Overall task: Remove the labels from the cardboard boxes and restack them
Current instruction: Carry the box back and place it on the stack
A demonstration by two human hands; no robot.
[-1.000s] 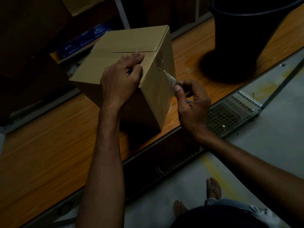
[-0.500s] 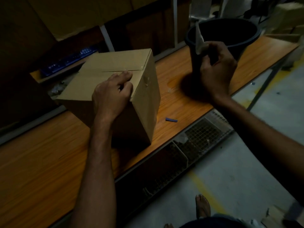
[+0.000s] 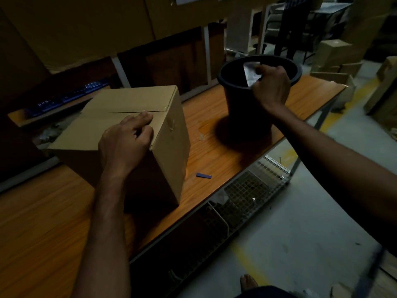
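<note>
Showing a scuffed side patch, the cardboard box (image 3: 120,108) sits closed.

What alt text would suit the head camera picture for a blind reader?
A person's right hand holds a label over a black bucket while the left hand holds a cardboard box on a wooden table.

1. We no longer pinch the label (image 3: 250,73) against the right face of the cardboard box (image 3: 171,151). It is wholly off, and that face shows only a scuffed patch.
2. Our right hand (image 3: 271,84) has gone from the box toward the far right end of the table (image 3: 214,147). It now holds the label over the mouth of the black bucket (image 3: 240,104), past its near rim.
</note>
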